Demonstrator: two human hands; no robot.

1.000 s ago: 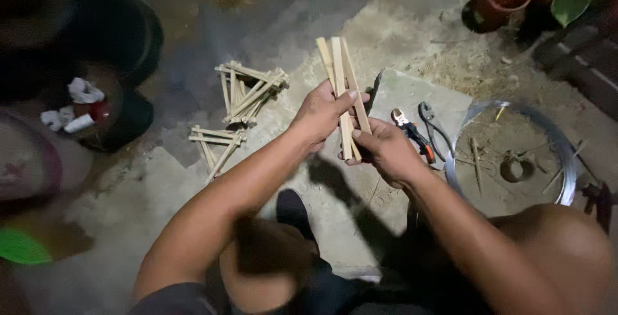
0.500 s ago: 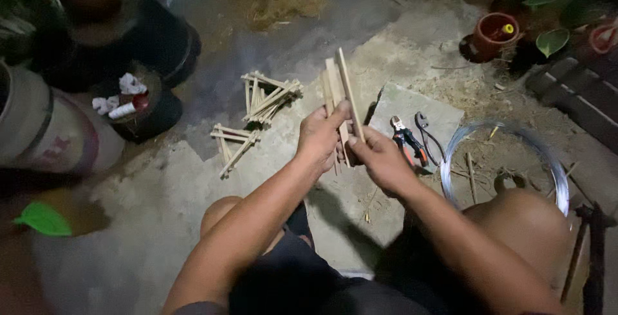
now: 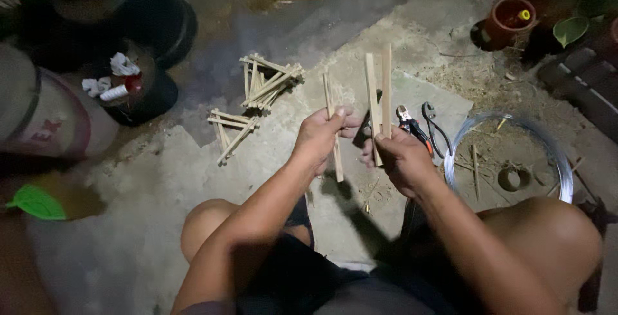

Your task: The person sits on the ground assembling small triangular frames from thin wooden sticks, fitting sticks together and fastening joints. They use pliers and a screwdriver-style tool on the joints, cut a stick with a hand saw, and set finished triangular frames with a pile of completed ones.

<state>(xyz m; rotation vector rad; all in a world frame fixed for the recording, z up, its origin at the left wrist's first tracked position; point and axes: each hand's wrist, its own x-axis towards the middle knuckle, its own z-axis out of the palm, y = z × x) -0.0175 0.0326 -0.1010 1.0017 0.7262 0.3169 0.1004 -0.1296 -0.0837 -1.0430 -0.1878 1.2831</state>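
My left hand [image 3: 320,136] grips one thin bamboo stick [image 3: 333,128], held nearly upright. My right hand [image 3: 398,159] holds two longer bamboo sticks [image 3: 378,93] side by side, pointing away from me. The hands are a short gap apart above a flat stone slab [image 3: 444,105]. I am crouched, with both knees below the hands.
Two small frames of tied sticks [image 3: 267,82] [image 3: 230,129] lie on the ground to the left. Pliers with red and black handles [image 3: 418,125] rest on the slab. A coil of wire [image 3: 512,154] lies at right. Clay pot [image 3: 512,19], dark tyres [image 3: 138,89] and a green leaf [image 3: 35,202] surround.
The bundle held by both hands has been split: my left hand drew one stick away to the left, my right hand keeps two. The view shifted right and down.
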